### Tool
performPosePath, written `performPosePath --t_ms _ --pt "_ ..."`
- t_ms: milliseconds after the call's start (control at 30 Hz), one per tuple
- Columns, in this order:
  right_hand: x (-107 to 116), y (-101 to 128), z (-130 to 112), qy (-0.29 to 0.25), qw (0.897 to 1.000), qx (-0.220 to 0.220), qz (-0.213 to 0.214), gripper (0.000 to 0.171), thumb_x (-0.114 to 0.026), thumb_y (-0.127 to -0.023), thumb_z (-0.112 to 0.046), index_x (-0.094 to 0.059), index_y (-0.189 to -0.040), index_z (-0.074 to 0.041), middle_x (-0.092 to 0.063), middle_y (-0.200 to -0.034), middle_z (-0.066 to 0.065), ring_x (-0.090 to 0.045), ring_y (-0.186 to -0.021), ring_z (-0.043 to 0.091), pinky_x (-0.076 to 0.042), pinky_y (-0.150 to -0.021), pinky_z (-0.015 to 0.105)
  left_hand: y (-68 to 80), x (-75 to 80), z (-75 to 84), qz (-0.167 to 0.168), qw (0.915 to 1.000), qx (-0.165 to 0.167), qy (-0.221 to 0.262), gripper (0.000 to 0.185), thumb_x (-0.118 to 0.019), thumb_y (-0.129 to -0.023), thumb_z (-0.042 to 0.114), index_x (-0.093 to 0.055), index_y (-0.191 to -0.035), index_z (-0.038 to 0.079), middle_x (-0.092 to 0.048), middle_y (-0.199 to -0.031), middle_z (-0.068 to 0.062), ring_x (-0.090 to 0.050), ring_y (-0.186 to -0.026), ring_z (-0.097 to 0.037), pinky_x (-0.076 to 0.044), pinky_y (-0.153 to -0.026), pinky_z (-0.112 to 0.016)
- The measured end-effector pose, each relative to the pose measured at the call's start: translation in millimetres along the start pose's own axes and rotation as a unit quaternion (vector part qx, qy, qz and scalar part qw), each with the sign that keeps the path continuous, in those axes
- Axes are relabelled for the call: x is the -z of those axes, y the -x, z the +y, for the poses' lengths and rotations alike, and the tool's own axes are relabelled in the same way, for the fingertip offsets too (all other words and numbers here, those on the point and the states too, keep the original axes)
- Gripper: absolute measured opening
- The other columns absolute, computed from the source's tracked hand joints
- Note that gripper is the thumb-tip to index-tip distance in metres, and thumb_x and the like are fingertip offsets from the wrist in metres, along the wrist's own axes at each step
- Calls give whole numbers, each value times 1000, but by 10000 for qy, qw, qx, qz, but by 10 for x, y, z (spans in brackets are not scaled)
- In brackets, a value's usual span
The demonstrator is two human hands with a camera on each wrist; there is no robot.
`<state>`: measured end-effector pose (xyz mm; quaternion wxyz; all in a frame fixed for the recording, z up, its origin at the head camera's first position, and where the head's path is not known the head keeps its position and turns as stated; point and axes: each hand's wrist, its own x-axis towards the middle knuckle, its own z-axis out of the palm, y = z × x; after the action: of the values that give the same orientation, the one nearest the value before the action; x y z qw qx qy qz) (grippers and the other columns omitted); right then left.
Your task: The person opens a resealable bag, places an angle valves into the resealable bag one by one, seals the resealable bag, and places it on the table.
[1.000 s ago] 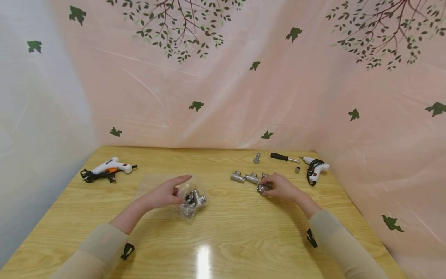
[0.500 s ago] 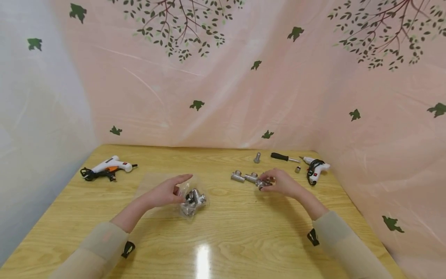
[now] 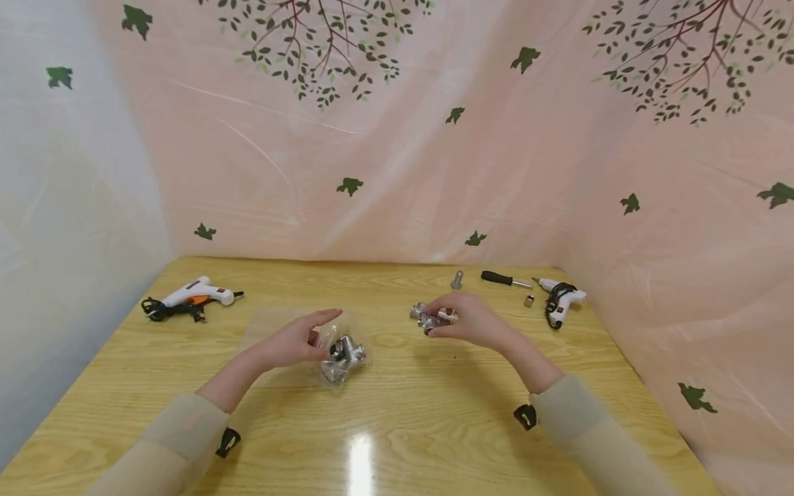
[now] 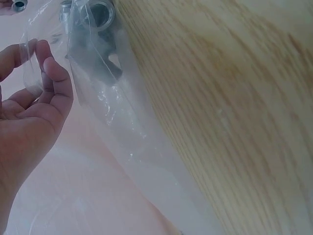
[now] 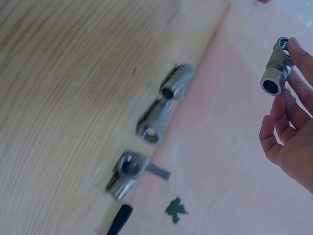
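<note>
My right hand point(image 3: 468, 322) pinches a silvery threaded tee fitting point(image 5: 278, 68) between thumb and fingertips, held over the table right of centre. Below it lie more metal fittings in a row, one of them a fitting point(image 5: 154, 120) beside another fitting point(image 5: 177, 81); the hand partly covers them in the head view. At the left, my left hand point(image 3: 291, 344) has its curled fingers at the mouth of a clear plastic bag point(image 4: 127, 132), gripping the film. Several metal fittings point(image 3: 350, 351) sit inside the bag, seen blurred through the plastic.
A white glue gun point(image 3: 198, 296) with a black cord lies at the left, and a second glue gun point(image 3: 561, 303) at the right. Near that one are a black-handled screwdriver point(image 3: 499, 278) and a small metal cap point(image 3: 529, 301). A metal fitting point(image 3: 457, 280) lies toward the back.
My right hand has moved left with the tee fitting, passing over the row of fittings toward the bag. The left hand and the bag stay in place.
</note>
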<state>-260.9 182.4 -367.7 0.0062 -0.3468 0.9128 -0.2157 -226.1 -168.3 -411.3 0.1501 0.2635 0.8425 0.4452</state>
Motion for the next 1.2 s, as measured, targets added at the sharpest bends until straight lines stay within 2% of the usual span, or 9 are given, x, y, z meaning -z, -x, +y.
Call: performPosePath --t_ms 267,467,700,867,1067,1200 --pt "-184 -293 -314 -133 9998 121 -109 39 -74 -79 -39 -68 -113 -21 -64 -99 -11 -54 -89 8 -46 -76 29 -3 2 -5 -9 10000 -1 35 81 -67 -83 0 -23 -150 5 -33 -143 -21 -40 -54 -7 -39 -52 -23" --pt "-338 -500 -483 -154 9981 583 -135 39 -74 -80 -35 -68 -115 -19 -67 -103 -8 -58 -91 9 -47 -78 28 -15 10 -18 -15 10000 29 53 79 -67 -83 1 -24 -150 7 -33 -143 -22 -40 -53 -7 -39 -52 -23" --pt "-564 -689 -620 -349 9921 1173 -274 39 -77 -78 -28 -69 -112 -12 -69 -106 -2 -61 -96 17 -43 -91 35 1 29 -13 -35 9999 121 24 78 -66 -85 2 -24 -150 9 -33 -143 -21 -39 -52 -7 -39 -51 -23" --pt "-707 -774 -650 -200 9892 1408 -367 36 -79 -76 -26 -71 -109 -14 -70 -101 -4 -59 -86 14 -41 -84 29 1 25 -25 -24 10000 61 -9 78 -66 -84 3 -25 -150 8 -35 -141 -22 -39 -53 -6 -38 -51 -22" --pt "-803 -809 -699 -131 9864 1459 -746 35 -78 -76 -28 -71 -109 -18 -69 -105 -8 -55 -88 11 -35 -80 23 -1 30 -28 -111 9999 -17 11 76 -65 -86 3 -24 -150 6 -34 -142 -24 -39 -53 -7 -38 -52 -23" --pt "-850 -838 -725 -109 9845 1576 -760 35 -79 -76 -27 -72 -108 -19 -70 -104 -8 -53 -86 10 -35 -75 21 8 44 -45 -176 9998 43 27 75 -62 -87 4 -22 -151 9 -33 -144 -21 -42 -55 -7 -41 -54 -24"
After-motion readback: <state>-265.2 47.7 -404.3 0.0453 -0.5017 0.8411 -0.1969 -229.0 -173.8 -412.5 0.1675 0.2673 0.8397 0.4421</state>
